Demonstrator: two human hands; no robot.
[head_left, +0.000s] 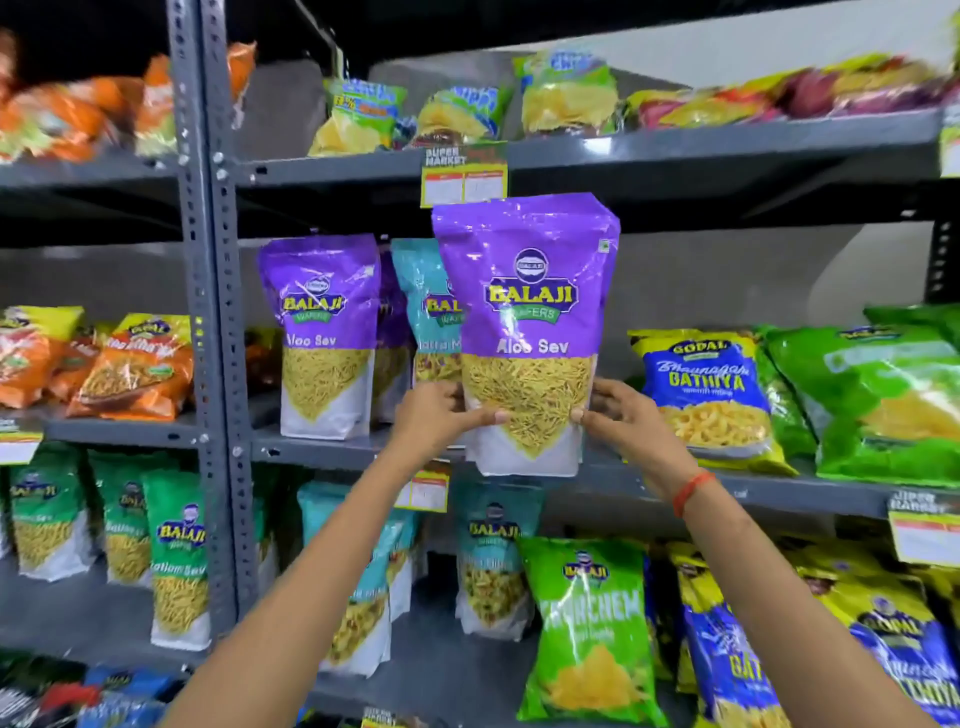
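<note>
grey metal shelves (675, 150) packed with snack bags fill the wall in front of me. i hold a purple aloo sev pouch (527, 332) upright in front of the middle shelf's edge, my left hand (441, 415) gripping its lower left side and my right hand (618, 415) its lower right side, thumbs on the front. just left stand another purple aloo sev pouch (324, 332) and a teal pouch (423, 312), a blue gathiya bag (706, 389) lies to the right.

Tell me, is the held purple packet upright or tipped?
Upright. The purple packet has its print level; left hand and right hand grip its lower sides.
</note>
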